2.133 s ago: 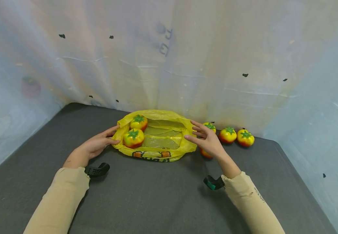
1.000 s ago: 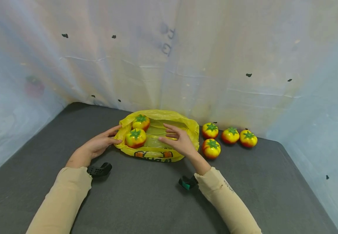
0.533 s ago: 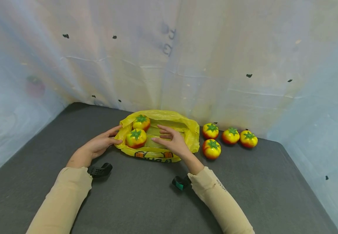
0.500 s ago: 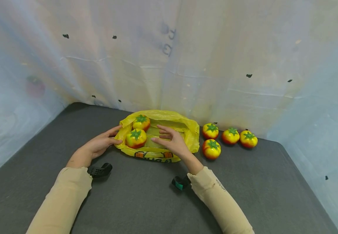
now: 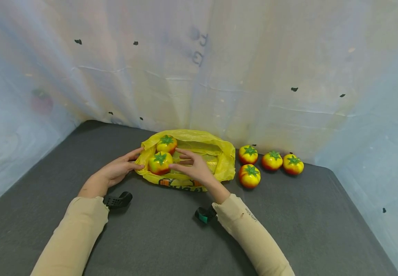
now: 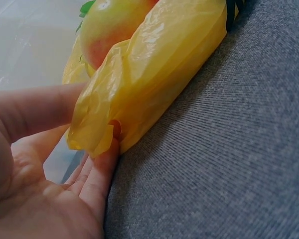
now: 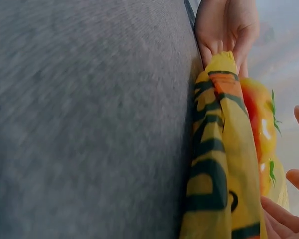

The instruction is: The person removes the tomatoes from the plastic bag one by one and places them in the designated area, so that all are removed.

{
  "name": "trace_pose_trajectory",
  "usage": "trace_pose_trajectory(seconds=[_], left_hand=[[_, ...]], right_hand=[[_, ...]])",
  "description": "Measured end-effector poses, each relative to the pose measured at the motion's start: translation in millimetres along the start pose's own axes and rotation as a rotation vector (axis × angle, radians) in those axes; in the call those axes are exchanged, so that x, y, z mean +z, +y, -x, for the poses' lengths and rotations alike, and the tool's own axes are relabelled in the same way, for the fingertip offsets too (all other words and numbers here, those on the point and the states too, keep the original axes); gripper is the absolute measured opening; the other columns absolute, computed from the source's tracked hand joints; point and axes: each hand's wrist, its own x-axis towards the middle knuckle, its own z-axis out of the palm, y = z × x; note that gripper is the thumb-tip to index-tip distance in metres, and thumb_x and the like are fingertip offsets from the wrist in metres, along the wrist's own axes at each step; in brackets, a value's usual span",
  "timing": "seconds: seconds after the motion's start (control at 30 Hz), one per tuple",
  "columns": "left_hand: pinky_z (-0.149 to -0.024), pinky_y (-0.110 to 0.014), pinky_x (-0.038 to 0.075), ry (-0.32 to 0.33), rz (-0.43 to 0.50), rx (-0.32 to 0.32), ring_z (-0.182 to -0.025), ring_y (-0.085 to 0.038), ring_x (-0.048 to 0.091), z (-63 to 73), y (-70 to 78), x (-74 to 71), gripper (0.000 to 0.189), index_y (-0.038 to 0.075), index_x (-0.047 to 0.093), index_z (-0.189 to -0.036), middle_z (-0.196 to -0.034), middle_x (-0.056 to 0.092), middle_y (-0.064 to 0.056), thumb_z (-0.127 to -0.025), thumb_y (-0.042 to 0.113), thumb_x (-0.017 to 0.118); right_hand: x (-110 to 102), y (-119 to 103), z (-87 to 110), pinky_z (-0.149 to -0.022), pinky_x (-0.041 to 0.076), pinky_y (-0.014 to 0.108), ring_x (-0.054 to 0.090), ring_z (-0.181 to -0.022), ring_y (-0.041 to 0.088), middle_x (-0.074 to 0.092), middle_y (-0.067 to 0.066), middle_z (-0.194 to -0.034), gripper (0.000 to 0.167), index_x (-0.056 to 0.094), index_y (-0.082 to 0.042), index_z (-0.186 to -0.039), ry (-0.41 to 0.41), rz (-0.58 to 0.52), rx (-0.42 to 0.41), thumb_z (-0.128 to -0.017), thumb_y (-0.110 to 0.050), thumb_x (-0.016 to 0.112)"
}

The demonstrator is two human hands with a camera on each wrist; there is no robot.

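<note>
A yellow plastic bag [image 5: 227,159] lies on its side with its mouth spread wide. Inside its left part sit two glossy yellow-red tomatoes with green star-shaped leaves, a back tomato [image 5: 166,144] and a front tomato [image 5: 160,163]. My left hand [image 5: 114,172] pinches the left end of the bag, thumb on one side of the plastic and fingers on the other, as the left wrist view shows. My right hand [image 5: 194,165] reaches over the bag's mouth, fingers spread and slightly bent, fingertips right at the right side of the two tomatoes. Nothing is gripped in it.
Right of the bag several more tomatoes stand on the dark grey table [image 5: 171,237]: one in front [image 5: 249,176], the others, such as the rightmost tomato [image 5: 293,165], along the back. A pale plastic sheet [image 5: 240,69] hangs behind the table and along both sides.
My right hand has moved left from the bag's right rim, across its mouth, up to the tomatoes inside. My left hand keeps its hold on the bag's left end.
</note>
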Motion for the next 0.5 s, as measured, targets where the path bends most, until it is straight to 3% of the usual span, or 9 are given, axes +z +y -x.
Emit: trace_pose_trajectory(seconds=[0.5], left_hand=[[-0.115, -0.06, 0.004, 0.02, -0.023, -0.006, -0.145, -0.044, -0.004, -0.1, 1.5, 2.7, 0.083, 0.018, -0.004, -0.156, -0.157, -0.011, -0.027, -0.097, 0.014, 0.055]], right_hand=[[20.6, -6.3, -13.9, -0.093, 0.051, 0.041, 0.053, -0.124, 0.029, 0.049, 0.007, -0.144, 0.063, 0.046, -0.019, -0.144, -0.019, 0.017, 0.057, -0.087, -0.03, 0.071]])
